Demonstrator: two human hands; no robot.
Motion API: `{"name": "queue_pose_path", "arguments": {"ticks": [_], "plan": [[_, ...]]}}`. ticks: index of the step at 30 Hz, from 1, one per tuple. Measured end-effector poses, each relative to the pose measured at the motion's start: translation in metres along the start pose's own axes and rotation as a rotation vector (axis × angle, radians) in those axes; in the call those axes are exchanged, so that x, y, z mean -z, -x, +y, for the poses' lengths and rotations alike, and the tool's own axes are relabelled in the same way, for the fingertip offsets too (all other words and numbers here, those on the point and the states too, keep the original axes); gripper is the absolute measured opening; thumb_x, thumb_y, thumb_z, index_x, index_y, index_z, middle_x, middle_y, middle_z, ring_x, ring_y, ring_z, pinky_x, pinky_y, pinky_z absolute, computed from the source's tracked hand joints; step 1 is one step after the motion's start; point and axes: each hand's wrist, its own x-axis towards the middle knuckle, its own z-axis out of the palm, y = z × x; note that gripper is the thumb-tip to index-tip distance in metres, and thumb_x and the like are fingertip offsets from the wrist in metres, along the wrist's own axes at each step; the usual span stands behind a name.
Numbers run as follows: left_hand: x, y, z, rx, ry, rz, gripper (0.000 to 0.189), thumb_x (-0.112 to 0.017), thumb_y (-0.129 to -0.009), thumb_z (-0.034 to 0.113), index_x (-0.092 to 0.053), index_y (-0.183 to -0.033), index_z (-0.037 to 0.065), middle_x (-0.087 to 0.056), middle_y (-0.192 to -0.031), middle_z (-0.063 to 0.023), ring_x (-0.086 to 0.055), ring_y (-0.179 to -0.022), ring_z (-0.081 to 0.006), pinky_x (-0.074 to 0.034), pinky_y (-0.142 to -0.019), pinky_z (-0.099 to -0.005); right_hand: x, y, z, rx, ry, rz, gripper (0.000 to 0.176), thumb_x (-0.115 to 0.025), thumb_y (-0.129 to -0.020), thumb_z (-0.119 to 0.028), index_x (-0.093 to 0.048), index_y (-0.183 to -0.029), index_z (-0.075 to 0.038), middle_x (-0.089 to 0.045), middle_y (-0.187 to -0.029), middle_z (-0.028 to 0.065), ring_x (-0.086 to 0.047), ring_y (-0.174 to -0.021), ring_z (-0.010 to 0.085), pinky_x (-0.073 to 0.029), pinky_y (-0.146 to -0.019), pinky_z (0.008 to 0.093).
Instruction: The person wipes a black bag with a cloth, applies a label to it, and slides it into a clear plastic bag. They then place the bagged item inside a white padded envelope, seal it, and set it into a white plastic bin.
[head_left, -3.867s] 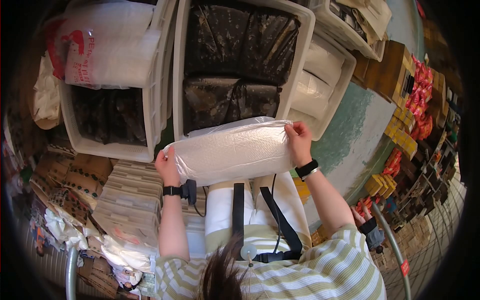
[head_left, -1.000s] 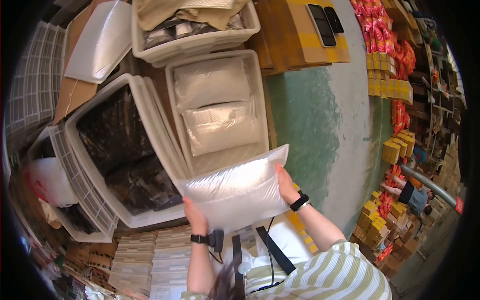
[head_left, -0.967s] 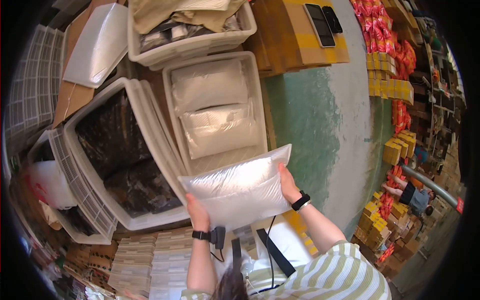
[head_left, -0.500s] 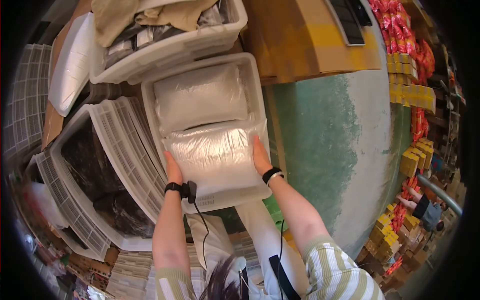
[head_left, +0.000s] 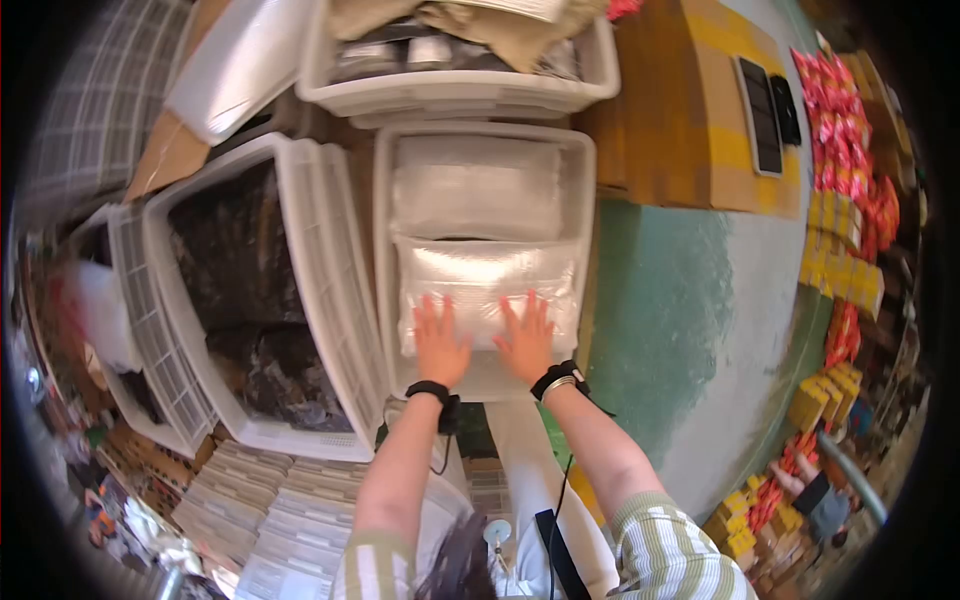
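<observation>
Two pale, shiny plastic-wrapped packages lie in a white plastic crate (head_left: 386,215). The far package (head_left: 478,188) fills the back half of the crate. On the near package (head_left: 480,272) both hands rest flat with their fingers spread. My left hand (head_left: 439,345) lies on its left part, and my right hand (head_left: 526,338) on its right part. Neither hand grips anything. Dark bands circle both wrists, and a cable hangs from the left one.
Behind stands a crate (head_left: 460,92) with tan cloth and dark packs. Crates with dark plastic packs (head_left: 245,250) lean at left. A cardboard box (head_left: 670,110) carries a phone (head_left: 760,115) at right. Yellow boxes, red bags and a person (head_left: 825,505) are farther right.
My hands have moved from the sides of the near package onto its top, fingers spread. That package now sits lower inside the crate. The whole view has shifted and turned.
</observation>
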Motion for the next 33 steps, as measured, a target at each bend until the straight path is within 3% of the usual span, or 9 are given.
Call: {"name": "queue_pose_path", "arguments": {"ticks": [5, 8, 11, 12, 18, 20, 25, 29, 33], "plan": [[0.031, -0.008, -0.019, 0.037, 0.218, -0.180, 0.055, -0.058, -0.085, 0.028, -0.042, -0.134, 0.011, -0.034, -0.141, -0.0195, -0.037, -0.127, -0.0357, -0.035, -0.102, -0.0458, 0.026, -0.011, -0.013, -0.095, -0.068, -0.188, 0.065, -0.065, -0.081, -0.027, -0.036, -0.140, -0.018, -0.015, -0.148, 0.0271, -0.021, -0.133, 0.0482, -0.027, -0.103, 0.0598], [0.081, 0.010, -0.030, 0.040, 0.482, -0.168, 0.039, -0.057, -0.085, 0.025, -0.054, -0.119, 0.006, -0.053, -0.122, -0.0206, -0.051, -0.110, -0.0358, -0.043, -0.092, -0.0427, 0.022, -0.005, -0.020, 0.086, -0.077, 0.084, 0.050, -0.064, -0.080, -0.018, -0.050, -0.126, -0.003, -0.048, -0.128, 0.0278, -0.050, -0.117, 0.0353, -0.043, -0.096, 0.0435], [0.143, 0.061, -0.048, -0.007, 0.667, 0.027, 0.025, -0.057, -0.085, 0.021, -0.060, -0.104, 0.004, -0.062, -0.097, -0.0196, -0.059, -0.090, -0.0360, -0.047, -0.077, -0.0429, 0.051, 0.017, -0.091, -0.029, -0.640, -0.076, 0.035, -0.062, -0.084, -0.014, -0.058, -0.113, 0.005, -0.065, -0.097, 0.0197, -0.066, -0.084, 0.0223, -0.052, -0.077, 0.0323], [0.163, 0.080, -0.062, 0.006, 0.692, 0.062, 0.024, -0.057, -0.085, 0.020, -0.061, -0.102, 0.004, -0.063, -0.095, -0.0196, -0.060, -0.088, -0.0360, -0.047, -0.075, -0.0430, 0.040, 0.026, -0.110, 0.012, -0.760, -0.024, 0.026, -0.058, -0.088, -0.015, -0.061, -0.107, 0.003, -0.067, -0.074, 0.0110, -0.062, -0.061, 0.0137, -0.051, -0.056, 0.0272], [0.238, 0.190, -0.197, 0.316, 0.439, 0.295, 0.024, -0.055, -0.088, 0.023, -0.064, -0.075, 0.005, -0.061, -0.067, -0.0179, -0.058, -0.068, -0.0387, -0.046, -0.063, -0.0472, 0.034, 0.088, -0.245, 0.028, -0.337, -0.289, 0.035, -0.052, -0.093, -0.029, -0.063, -0.088, 0.003, -0.061, -0.062, 0.0167, -0.061, -0.061, 0.0250, -0.046, -0.057, 0.0362], [0.267, 0.232, -0.243, 0.349, 0.289, 0.347, 0.030, -0.051, -0.091, 0.022, -0.063, -0.072, 0.003, -0.061, -0.067, -0.0177, -0.057, -0.067, -0.0384, -0.044, -0.065, -0.0481, 0.034, 0.116, -0.286, 0.136, -0.375, -0.119, 0.042, -0.045, -0.095, -0.033, -0.059, -0.078, 0.002, -0.061, -0.070, 0.0218, -0.061, -0.068, 0.0384, -0.046, -0.062, 0.0434], [0.336, 0.321, -0.324, 0.473, 0.199, 0.511, 0.027, -0.045, -0.092, 0.018, -0.058, -0.077, 0.000, -0.058, -0.082, -0.0174, -0.052, -0.085, -0.0362, -0.039, -0.079, -0.0455, 0.039, 0.160, -0.370, 0.309, -0.294, 0.003, 0.022, -0.044, -0.094, -0.019, -0.055, -0.089, 0.000, -0.061, -0.077, 0.0228, -0.058, -0.075, 0.0429, -0.045, -0.067, 0.0468], [0.362, 0.365, -0.348, 0.555, 0.349, 0.817, 0.022, -0.055, -0.086, 0.012, -0.050, -0.103, -0.002, -0.054, -0.100, -0.0185, -0.050, -0.097, -0.0372, -0.039, -0.088, -0.0446, 0.052, 0.177, -0.421, 0.493, -0.399, -0.149, 0.027, -0.046, -0.083, 0.001, -0.050, -0.110, -0.003, -0.061, -0.102, 0.0172, -0.061, -0.088, 0.0279, -0.048, -0.072, 0.0377], [0.365, 0.388, -0.325, 0.645, 0.402, 0.959, 0.030, -0.061, -0.082, 0.013, -0.049, -0.106, -0.001, -0.053, -0.117, -0.0200, -0.047, -0.112, -0.0377, -0.037, -0.097, -0.0439, 0.047, 0.165, -0.433, 0.628, -0.314, -0.177, 0.042, -0.052, -0.079, 0.000, -0.049, -0.120, -0.003, -0.057, -0.114, 0.0144, -0.059, -0.095, 0.0210, -0.049, -0.079, 0.0296]]}}
